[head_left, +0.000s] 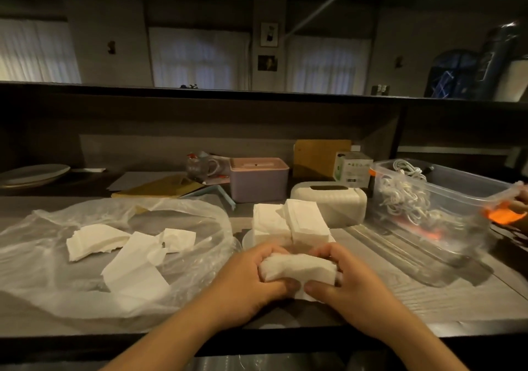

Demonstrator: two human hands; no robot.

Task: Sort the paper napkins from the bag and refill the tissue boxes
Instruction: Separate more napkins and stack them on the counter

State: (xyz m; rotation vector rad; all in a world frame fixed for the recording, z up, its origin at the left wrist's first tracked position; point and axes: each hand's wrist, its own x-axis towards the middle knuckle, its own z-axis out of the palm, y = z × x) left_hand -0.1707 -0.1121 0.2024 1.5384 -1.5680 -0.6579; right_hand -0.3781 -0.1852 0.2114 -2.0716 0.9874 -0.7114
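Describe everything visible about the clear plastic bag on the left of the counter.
The clear plastic bag is thin, crinkled and translucent, lying flattened and spread wide on the grey counter, left of both hands. Its mouth gapes open toward the back. Loose white napkins rest in or on it: some folded flat, some crumpled. Its right edge reaches close to the left hand, though contact cannot be told. Neither hand holds it; both grip a napkin bundle.
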